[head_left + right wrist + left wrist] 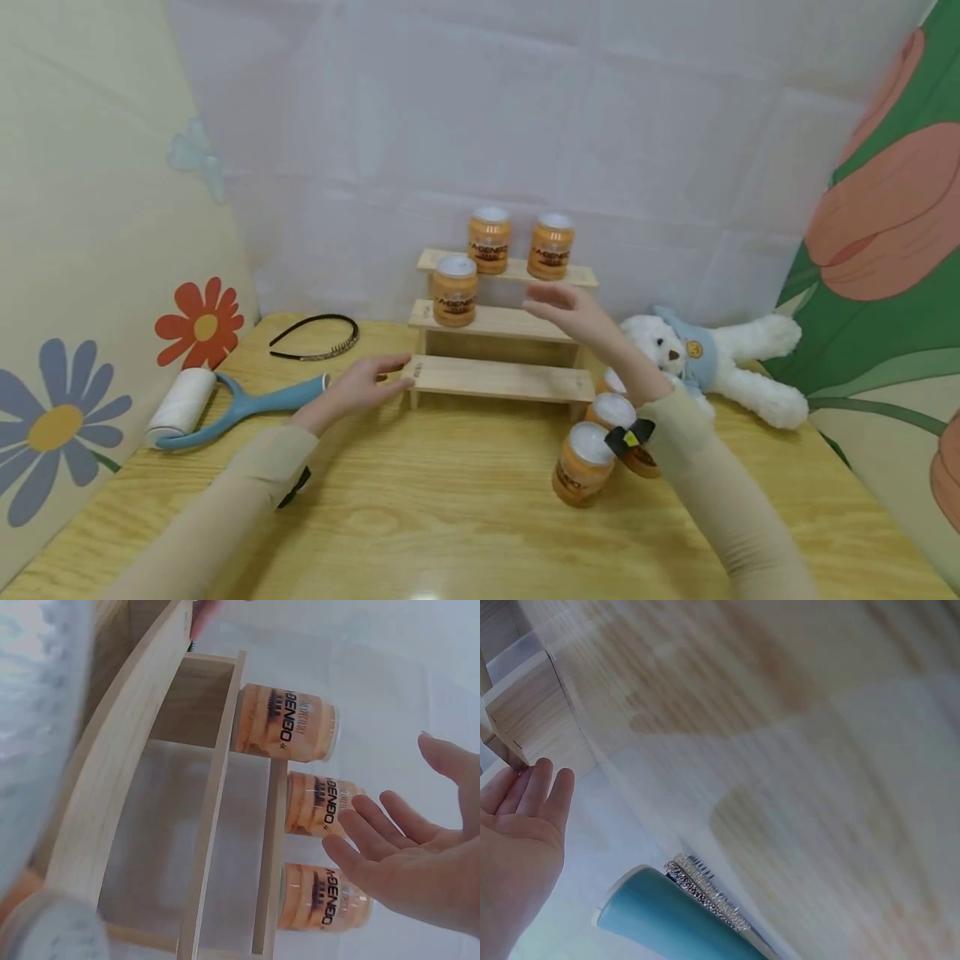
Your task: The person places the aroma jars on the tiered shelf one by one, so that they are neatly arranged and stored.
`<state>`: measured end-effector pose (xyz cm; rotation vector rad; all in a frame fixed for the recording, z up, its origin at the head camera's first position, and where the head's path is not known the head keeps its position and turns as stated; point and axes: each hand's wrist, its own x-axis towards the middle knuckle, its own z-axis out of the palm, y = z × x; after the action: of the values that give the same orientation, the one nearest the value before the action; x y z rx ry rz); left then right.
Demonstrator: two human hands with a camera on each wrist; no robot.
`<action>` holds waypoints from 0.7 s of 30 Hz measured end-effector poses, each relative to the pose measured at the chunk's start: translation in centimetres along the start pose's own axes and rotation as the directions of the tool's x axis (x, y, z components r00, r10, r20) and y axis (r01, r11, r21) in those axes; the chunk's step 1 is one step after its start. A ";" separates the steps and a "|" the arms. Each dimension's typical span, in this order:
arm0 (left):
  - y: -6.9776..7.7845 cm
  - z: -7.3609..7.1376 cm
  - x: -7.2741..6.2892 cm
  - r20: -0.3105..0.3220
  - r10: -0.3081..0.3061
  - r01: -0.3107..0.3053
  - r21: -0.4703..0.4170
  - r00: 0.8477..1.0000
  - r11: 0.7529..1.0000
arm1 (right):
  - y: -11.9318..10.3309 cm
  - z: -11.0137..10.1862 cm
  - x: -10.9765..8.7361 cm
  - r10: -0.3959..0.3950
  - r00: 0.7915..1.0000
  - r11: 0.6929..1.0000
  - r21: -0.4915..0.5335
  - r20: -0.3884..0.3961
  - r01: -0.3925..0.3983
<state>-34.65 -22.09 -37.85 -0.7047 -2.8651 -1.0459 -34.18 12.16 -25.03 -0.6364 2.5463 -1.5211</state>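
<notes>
A three-step wooden display stand (502, 377) stands on the table. My left hand (363, 387) is at the left end of its lowest step; in the left wrist view the fingertips touch the step's corner (510, 752). My right hand (573, 312) hovers with extended fingers and nothing in it, above the right side of the middle step. An orange can (454, 292) sits on the middle step at the left. Two more orange cans, one left (489, 242) and one right (551, 247), stand on the top step.
Several more orange cans (581, 471) stand on the table under my right forearm, partly hidden. A white plush bear (750, 367) lies at the right. On the left are a black headband (315, 357) and a blue-handled lint roller (255, 406). A white cloth (360, 150) hangs behind.
</notes>
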 end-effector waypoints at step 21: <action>0.1 -0.1 0.2 0.003 0.014 -0.014 -0.003 1.000 1.000 | 6.6 -0.5 -11.1 -0.017 0.998 0.994 -0.113 -0.058 0.010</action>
<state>-34.78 -22.00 -37.71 -0.7263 -2.8570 -1.0487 -26.26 19.74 -31.82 -0.6324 2.6927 -1.4294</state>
